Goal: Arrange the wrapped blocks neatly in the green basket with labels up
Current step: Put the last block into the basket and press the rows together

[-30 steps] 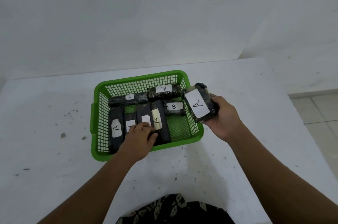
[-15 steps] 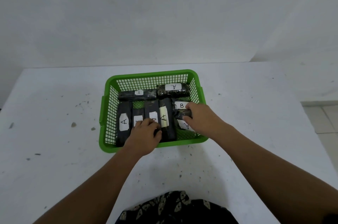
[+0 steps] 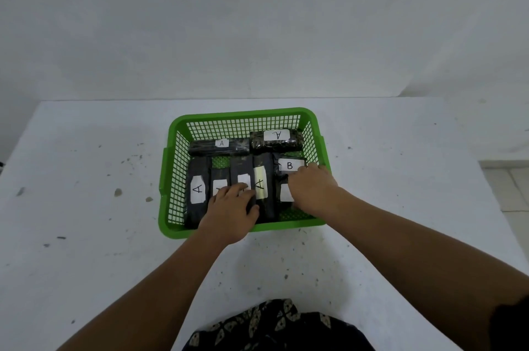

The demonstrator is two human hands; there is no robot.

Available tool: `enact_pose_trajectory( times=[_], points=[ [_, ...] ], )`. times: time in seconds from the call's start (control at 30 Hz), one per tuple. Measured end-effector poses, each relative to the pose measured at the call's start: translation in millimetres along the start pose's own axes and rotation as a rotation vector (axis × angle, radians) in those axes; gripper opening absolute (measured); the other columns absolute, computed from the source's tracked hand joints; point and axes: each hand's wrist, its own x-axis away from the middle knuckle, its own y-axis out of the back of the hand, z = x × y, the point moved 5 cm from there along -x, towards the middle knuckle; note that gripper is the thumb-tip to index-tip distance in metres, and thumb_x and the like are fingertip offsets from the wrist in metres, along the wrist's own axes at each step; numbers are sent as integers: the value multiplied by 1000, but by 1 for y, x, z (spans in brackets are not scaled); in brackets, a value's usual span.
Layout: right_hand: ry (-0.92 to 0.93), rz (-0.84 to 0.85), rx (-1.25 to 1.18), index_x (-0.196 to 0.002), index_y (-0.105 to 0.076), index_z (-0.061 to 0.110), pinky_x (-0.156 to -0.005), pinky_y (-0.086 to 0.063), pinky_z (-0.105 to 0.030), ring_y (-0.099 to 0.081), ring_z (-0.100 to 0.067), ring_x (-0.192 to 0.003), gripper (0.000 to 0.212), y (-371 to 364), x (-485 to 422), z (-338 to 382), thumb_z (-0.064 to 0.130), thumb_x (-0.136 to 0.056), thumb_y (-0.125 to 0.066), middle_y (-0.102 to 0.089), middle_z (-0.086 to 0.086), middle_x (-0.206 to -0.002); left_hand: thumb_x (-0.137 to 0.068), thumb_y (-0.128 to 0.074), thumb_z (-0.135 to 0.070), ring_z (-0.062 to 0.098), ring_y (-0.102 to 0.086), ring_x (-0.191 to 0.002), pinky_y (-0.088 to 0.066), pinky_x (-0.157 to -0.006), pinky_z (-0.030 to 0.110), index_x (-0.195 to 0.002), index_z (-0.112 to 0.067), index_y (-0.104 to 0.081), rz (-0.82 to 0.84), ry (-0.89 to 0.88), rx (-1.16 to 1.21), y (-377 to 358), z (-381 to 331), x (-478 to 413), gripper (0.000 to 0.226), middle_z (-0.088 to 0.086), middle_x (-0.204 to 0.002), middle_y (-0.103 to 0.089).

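Observation:
The green basket point(image 3: 243, 115) stands mid-table and holds several black wrapped blocks with white labels facing up. Two lie crosswise at the back, each marked A point(image 3: 221, 144) point(image 3: 276, 136). A row stands lengthwise in front, including the leftmost A block point(image 3: 197, 189) and one with a yellowish A label point(image 3: 260, 184). A B block point(image 3: 289, 164) lies at the right. My left hand point(image 3: 229, 207) rests flat on the middle blocks of the row. My right hand point(image 3: 312, 187) grips a wrapped block point(image 3: 285, 193) in the front right corner, hiding most of its label.
The basket sits on a white table point(image 3: 86, 236) with small specks of debris point(image 3: 118, 192) to its left. A white wall stands behind. Past the table's right edge lies tiled floor point(image 3: 509, 187). Patterned cloth point(image 3: 274, 327) shows at the near edge.
My right hand brought the wrapped block from beside the basket's right rim down into the front right corner. My left hand stayed on the row of blocks.

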Motion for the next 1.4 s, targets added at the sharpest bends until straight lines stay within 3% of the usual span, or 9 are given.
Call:
enact_pose_trajectory(
  times=[0.3, 0.43, 0.5, 0.6, 0.8, 0.93, 1.1, 1.23, 1.4],
  points=[
    [50, 64, -201, -129, -36, 5, -80, -50, -47, -53, -39, -104, 61, -23, -5, 14, -4, -74, -61, -40, -21, -126, -89, -37, -49, 26, -23, -134, -23, -108, 52, -129, -28, -48, -22, 5, 12, 1, 1, -1, 46, -2, -146, -37],
    [73, 29, -98, -121, -45, 9, -81, -43, -40, -57, -31, -102, 46, -20, -10, 11, 7, -78, -63, -56, -13, -117, -87, -37, -51, 26, -21, -135, -22, -108, 54, -127, -29, -50, -30, 11, -23, 0, 1, -1, 47, -2, -145, -36],
    [107, 81, -172, -110, -51, 7, -79, -45, -37, -57, -30, -99, 35, -19, -12, 10, 18, -81, -67, -59, -14, -111, -87, -35, -52, 25, -20, -135, -22, -108, 54, -128, -30, -49, -19, 14, -33, 0, 2, -1, 49, -2, -146, -35],
    [98, 131, -317, -102, -55, 4, -75, -45, -35, -57, -29, -96, 38, -17, -13, 7, 32, -81, -70, -59, -16, -108, -87, -34, -53, 25, -20, -137, -22, -110, 52, -132, -30, -46, -1, 17, -28, 0, 2, -2, 51, -2, -148, -34],
    [46, 93, -359, -116, -50, 4, -89, -47, -43, -52, -33, -110, 48, -23, -12, 7, 28, -80, -70, -50, -17, -122, -89, -37, -49, 27, -20, -139, -22, -114, 49, -138, -27, -40, 74, 16, 10, 0, 2, -3, 54, 3, -152, -31],
    [17, 105, -320, -112, -52, 6, -89, -46, -43, -52, -32, -108, 42, -21, -9, 8, 27, -81, -69, -51, -15, -120, -88, -39, -49, 26, -22, -137, -24, -111, 51, -135, -30, -40, 33, 19, 13, 3, 0, 0, 51, 1, -149, -33],
    [10, -98, -429, -125, -48, 21, -99, -34, -51, -48, -32, -117, 42, -4, -9, 23, 31, -86, -57, -50, -7, -128, -88, -46, -41, 27, -29, -132, -28, -107, 49, -125, -27, -51, -93, -23, 64, 13, -2, 4, 39, 2, -142, -41],
    [49, -19, -402, -120, -55, 24, -97, -34, -51, -48, -29, -117, 35, -16, -8, 36, 34, -87, -54, -52, -3, -125, -90, -48, -35, 28, -35, -129, -32, -106, 45, -122, -20, -56, -121, -65, 75, 25, 12, 8, 36, 3, -140, -44],
    [-6, -100, -515, -118, -52, 28, -91, -39, -50, -52, -28, -112, 29, -16, -9, 42, 32, -90, -47, -53, -1, -125, -93, -45, -34, 26, -33, -135, -32, -108, 39, -136, -15, -45, 16, -124, 88, 23, 31, 13, 47, 4, -152, -31]
  ],
)
